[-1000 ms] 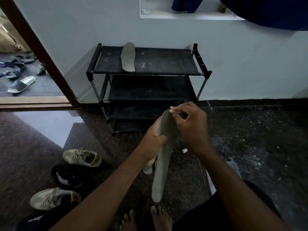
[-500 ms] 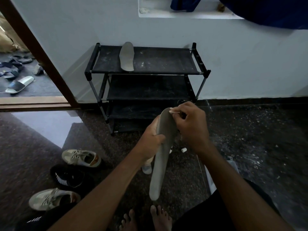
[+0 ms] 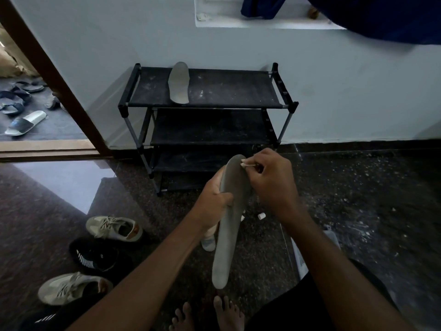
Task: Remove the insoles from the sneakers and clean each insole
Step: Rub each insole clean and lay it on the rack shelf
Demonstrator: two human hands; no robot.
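Barely changed: left grip (image 3: 213,199) clasps insole (image 3: 229,225) (held upright); right grip (image 3: 272,185) pinches white scrap (image 3: 244,164) at top.

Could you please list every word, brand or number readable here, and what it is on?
No text is readable in this view.
Black sneaker: white stripes and a tiny mark, too small to read.
Slide sandal: strap too blurred to tell any print.
Held insole, insole on the rack: plain grey, no print shows.
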